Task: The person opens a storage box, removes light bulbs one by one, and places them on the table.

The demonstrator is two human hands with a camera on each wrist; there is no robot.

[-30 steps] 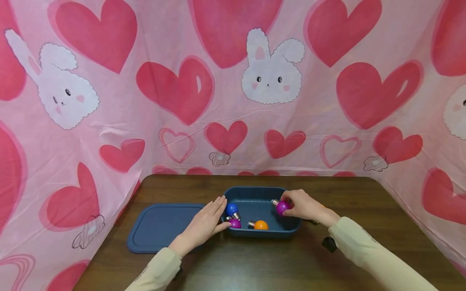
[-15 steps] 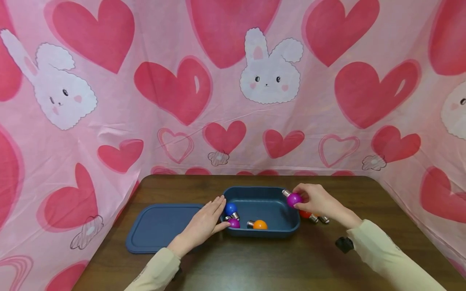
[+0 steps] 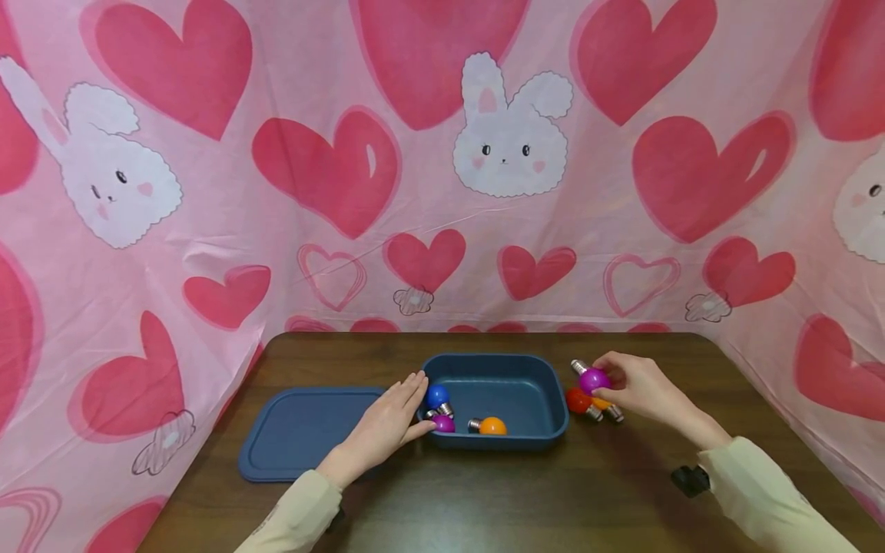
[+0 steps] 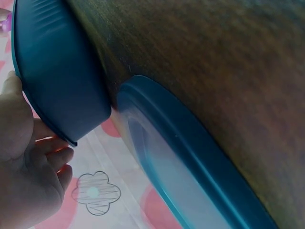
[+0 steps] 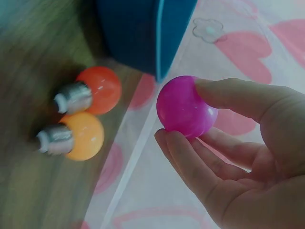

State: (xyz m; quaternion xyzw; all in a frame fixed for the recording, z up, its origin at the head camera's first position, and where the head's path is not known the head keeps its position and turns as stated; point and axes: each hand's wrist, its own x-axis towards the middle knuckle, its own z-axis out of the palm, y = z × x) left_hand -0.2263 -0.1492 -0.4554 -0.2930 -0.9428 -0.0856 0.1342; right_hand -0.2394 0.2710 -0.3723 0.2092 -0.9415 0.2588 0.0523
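Note:
My right hand (image 3: 643,390) pinches a purple light bulb (image 3: 594,381) between thumb and fingers, its metal screw base pointing up and left. It hangs above a red bulb (image 3: 578,401) and an orange bulb (image 5: 85,137), which lie side by side on the table, right of the dark blue box (image 3: 528,443). With fingers fairly straight and thumb spread, my left hand (image 3: 380,425) rests against the box's left end; in the left wrist view, thumb and fingers touch its rim. Inside the box are a blue bulb (image 3: 437,396), another purple bulb (image 3: 444,423), partly hidden, and an orange bulb (image 3: 493,426).
Left of the box, a flat blue lid (image 3: 304,434) lies on the brown wooden table (image 3: 484,499), partly behind my left hand. A pink cloth (image 3: 415,192) with hearts and rabbits hangs behind the table and along its sides.
My right hand has carried the purple bulb out of the box, to the right past its rim. The red and orange bulbs have come into view. My left hand stays at the box.

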